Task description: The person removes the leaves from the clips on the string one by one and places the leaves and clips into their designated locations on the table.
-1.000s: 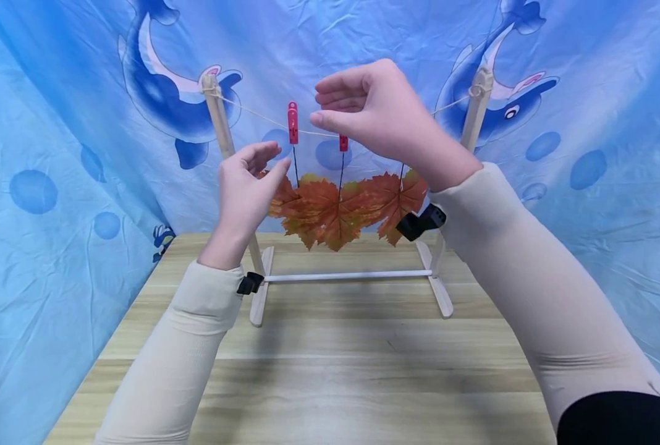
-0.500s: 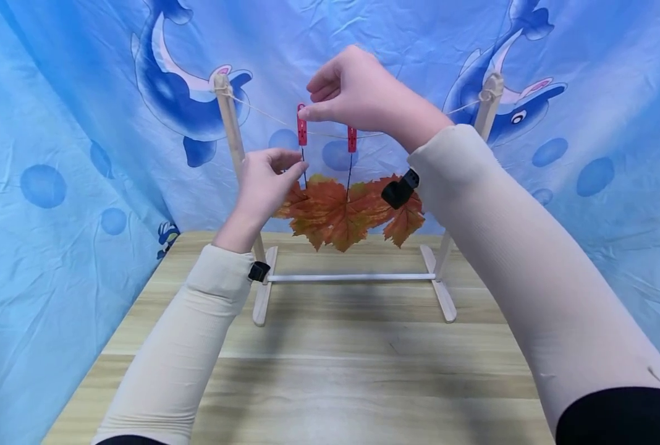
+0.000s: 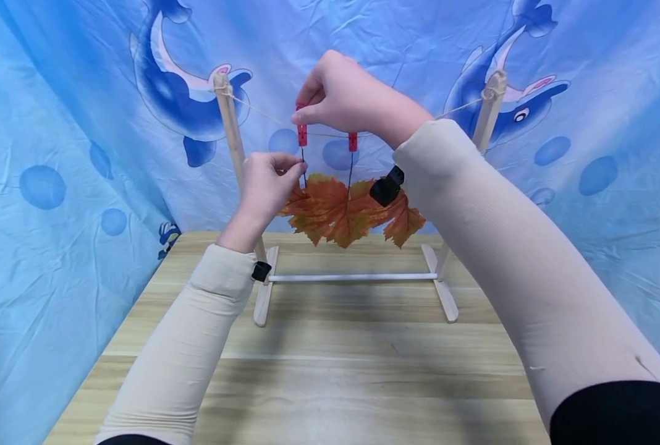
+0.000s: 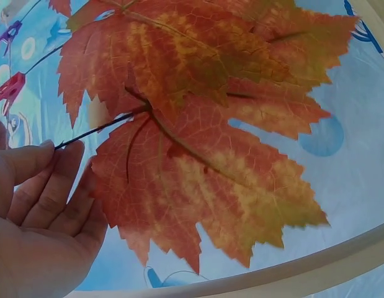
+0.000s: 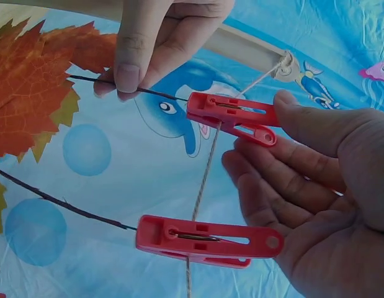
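A red clothespin (image 5: 201,107) clips a thin dark leaf stem (image 4: 95,129) to a cord (image 5: 206,171). My right hand (image 3: 358,96) pinches the handle end of this clothespin, thumb on one side and fingertips on the other. Just below it, my left hand (image 3: 260,185) holds the stem between thumb and fingers. From that stem hangs an orange-red maple leaf (image 4: 210,174), filling much of the left wrist view. A second red clothespin (image 5: 151,234) sits farther along the cord with another stem in its end. My right forearm hides part of the cord and the leaves at right.
The cord is tied between two wooden posts (image 3: 230,123) of a stand, joined low down by a white bar (image 3: 352,277). More maple leaves (image 3: 343,216) hang alongside and overlap. The stand is on a wood-grain table (image 3: 335,377), before a blue dolphin-print curtain (image 3: 24,266).
My right hand has moved left onto the left clothespin and now pinches it. My left hand has come right and taken the stem below. The clothespin is still on the cord.
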Demonstrator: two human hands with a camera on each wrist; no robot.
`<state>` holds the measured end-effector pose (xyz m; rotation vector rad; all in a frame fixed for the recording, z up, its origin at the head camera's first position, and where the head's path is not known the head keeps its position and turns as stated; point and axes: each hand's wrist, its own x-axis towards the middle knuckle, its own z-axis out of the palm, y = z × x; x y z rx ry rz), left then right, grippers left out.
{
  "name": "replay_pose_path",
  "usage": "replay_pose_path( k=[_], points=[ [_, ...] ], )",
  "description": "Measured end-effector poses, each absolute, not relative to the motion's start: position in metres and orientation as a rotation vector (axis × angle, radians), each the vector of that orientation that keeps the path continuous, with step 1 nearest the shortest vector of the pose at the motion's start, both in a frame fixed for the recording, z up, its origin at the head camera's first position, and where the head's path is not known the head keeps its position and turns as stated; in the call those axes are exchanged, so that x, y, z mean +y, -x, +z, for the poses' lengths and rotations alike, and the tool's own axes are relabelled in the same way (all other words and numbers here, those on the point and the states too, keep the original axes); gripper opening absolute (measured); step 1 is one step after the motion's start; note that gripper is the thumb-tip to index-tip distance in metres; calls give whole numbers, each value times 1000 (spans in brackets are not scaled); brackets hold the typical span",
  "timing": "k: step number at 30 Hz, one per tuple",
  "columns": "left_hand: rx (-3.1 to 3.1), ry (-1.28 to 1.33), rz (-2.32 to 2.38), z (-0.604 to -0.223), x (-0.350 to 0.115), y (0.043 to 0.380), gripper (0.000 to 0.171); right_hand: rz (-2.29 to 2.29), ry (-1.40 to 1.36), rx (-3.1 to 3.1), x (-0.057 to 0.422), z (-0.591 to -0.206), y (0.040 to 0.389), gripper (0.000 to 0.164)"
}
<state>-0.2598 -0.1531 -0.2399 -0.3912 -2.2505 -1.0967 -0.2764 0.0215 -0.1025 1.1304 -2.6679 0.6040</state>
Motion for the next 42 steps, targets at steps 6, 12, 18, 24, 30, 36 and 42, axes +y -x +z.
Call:
replay_pose_path(
  k=[6, 12, 18, 24, 30, 36, 42],
  points=[
    [-2249, 390, -1084, -238, -151, 259, 17, 623, -1124, -2582, 26, -103, 276, 23],
    [-2288, 378, -1069, -239, -150, 255, 17, 657, -1026, -2546, 31, -103, 276, 24],
    [-2307, 370, -1058, -242, -151, 252, 18, 740, -958, -2522, 37, -101, 275, 27],
    [-2314, 374, -1071, -247, -152, 251, 15, 784, -864, -2524, 39, -97, 274, 29],
    [-2308, 378, -1064, -253, -156, 248, 13, 804, -796, -2489, 41, -92, 271, 30],
    [-2324, 342, -1058, -261, -160, 243, 14, 808, -786, -2484, 41, -92, 271, 29],
    [-2338, 345, -1052, -267, -165, 237, 15, 780, -783, -2491, 41, -93, 270, 28]
  ],
)
